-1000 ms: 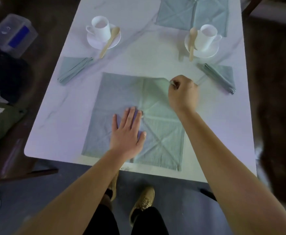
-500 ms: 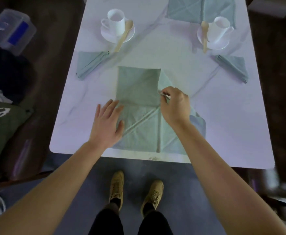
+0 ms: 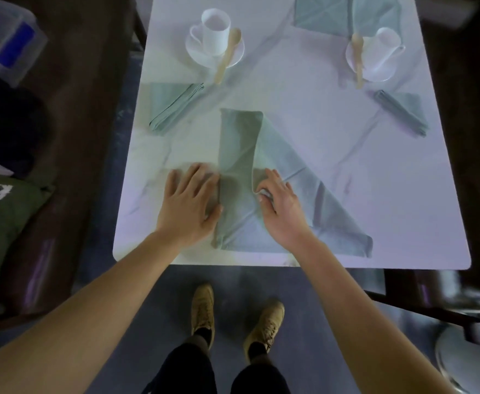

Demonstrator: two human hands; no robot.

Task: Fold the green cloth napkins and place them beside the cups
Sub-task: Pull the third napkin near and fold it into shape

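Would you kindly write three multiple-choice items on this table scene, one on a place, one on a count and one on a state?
1. Where does the unfolded napkin lie?
A) at the far edge of the table, behind the right cup
B) at the near edge
C) on the floor

2. How many cups stand on the table?
A) one
B) two
C) four

3. What is the right hand doing?
A) lying flat
B) pinching a corner of the middle napkin
C) lifting a spoon

Key: 1 A, it lies spread past that cup; 2 B, the left cup and the right cup; 3 B, its fingers curl on the cloth's corner.
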